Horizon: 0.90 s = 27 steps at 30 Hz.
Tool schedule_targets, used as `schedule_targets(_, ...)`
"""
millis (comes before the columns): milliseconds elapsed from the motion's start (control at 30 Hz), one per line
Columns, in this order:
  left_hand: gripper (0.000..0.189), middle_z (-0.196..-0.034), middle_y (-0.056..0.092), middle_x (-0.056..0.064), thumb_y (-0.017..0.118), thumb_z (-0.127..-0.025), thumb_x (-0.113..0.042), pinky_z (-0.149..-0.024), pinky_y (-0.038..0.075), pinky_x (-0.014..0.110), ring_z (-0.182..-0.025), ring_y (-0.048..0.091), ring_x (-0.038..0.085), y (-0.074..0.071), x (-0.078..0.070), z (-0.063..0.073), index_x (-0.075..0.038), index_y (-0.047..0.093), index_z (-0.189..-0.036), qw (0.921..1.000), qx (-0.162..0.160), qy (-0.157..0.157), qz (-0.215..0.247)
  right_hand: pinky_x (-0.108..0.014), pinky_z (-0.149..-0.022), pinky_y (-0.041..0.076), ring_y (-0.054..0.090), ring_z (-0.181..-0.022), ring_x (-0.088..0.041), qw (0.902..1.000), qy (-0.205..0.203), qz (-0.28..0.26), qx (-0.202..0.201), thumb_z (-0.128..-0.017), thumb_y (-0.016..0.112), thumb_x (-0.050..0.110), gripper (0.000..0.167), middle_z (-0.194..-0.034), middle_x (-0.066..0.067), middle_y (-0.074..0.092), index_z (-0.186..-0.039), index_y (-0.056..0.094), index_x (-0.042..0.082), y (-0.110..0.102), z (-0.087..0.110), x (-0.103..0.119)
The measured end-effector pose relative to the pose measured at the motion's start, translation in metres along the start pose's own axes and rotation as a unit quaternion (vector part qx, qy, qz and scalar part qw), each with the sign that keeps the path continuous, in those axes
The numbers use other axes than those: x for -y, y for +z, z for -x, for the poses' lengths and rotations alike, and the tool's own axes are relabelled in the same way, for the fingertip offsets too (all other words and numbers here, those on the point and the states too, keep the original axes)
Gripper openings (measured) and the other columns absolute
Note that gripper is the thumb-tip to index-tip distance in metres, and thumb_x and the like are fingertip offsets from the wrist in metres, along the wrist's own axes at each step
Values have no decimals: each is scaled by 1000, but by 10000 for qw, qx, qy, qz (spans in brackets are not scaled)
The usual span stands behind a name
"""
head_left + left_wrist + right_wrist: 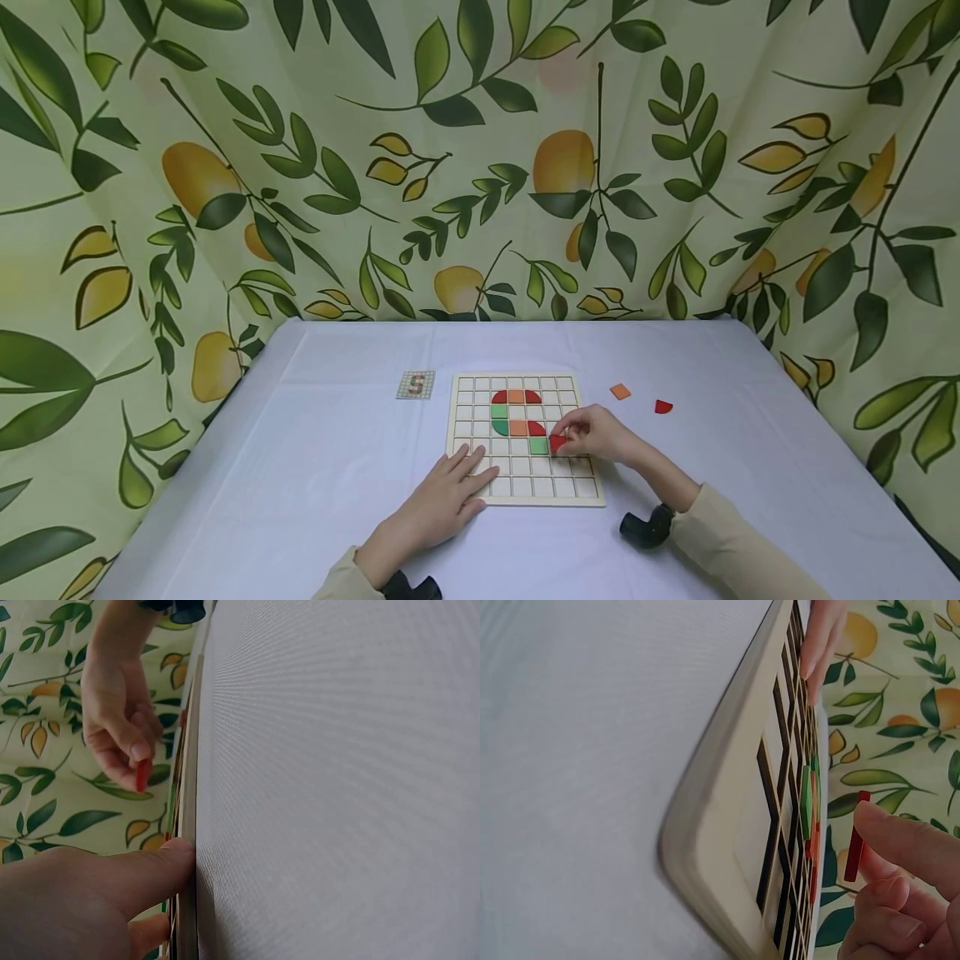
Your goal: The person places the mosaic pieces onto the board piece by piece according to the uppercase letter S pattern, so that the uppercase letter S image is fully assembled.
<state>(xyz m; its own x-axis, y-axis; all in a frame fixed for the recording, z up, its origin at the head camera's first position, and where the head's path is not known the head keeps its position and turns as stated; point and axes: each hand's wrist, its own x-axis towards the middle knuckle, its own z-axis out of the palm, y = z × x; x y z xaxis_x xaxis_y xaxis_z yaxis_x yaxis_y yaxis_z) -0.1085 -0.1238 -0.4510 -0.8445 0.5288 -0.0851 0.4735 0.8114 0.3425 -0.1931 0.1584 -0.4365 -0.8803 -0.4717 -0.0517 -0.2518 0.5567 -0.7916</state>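
A pale square grid board (521,487) lies on the table, holding red, orange and green tiles in a curved pattern. My left hand (438,500) rests with straight, spread fingers on its lower left corner; the left wrist view has the thumb (161,870) along the board's edge. Between thumb and fingers, my right hand (603,435) pinches a small red tile (853,859). In the right wrist view this tile is on edge, off the board's surface. From the head it appears just right of a light green square tile (539,446) in the grid.
On the white tablecloth (322,450), an orange square tile (620,392) and a red rounded tile (663,407) lie right of the board. A small card (416,385) with a red S-shaped pattern lies left of it. A leaf-patterned curtain (480,208) hangs behind.
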Motion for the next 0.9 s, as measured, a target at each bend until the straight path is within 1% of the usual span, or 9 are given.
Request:
schedule_targets(367,47,-159,32,6,49,-99,-33,-118,28,57,-150,26,32,-1,-1,1,-26,45,-145,10000,-30,36,-57,-17,-52,32,40,-55,-4,9996,78,-171,213,-76,79,10,24,-60,5,45,-96,72,-2,7,0,3)
schedule_targets(767,47,-159,32,6,49,-99,-33,-118,28,57,-150,26,32,-1,-1,1,-26,45,-145,10000,-10,0,-44,-15,-51,33,41,-55,-2,9995,-13,-4,319,-78,79,12,22,-60,6,47,-95,72,1,16,1,4)
schedule_targets(900,47,-159,32,5,49,-99,-34,-118,28,57,-149,27,32,-1,-1,1,-26,45,-145,10000,-14,4,-81,-15,-51,33,41,-55,-2,9993,-141,88,339,-77,80,12,21,-60,6,47,-93,73,1,18,0,4)
